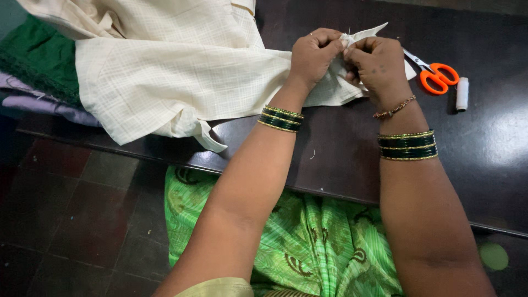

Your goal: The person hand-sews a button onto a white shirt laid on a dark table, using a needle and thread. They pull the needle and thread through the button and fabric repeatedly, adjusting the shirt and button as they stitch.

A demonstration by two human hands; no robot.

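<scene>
Cream checked garment [165, 71] lies spread across the dark table [341, 159], and we pinch one bunched edge of it between both hands. Our left hand [314, 55] and right hand [377, 63] have fingers closed tight on the fabric. Orange-handled scissors [434, 74] and a white thread spool [462, 93] lie just right of the right hand.

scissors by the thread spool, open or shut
Shut, as far as shows: the orange-handled scissors lie on the dark table with handle loops together; the blade tips are hidden behind the right hand.

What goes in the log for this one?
left hand: pinches cloth | right hand: pinches cloth | scissors, spool: on table
</scene>
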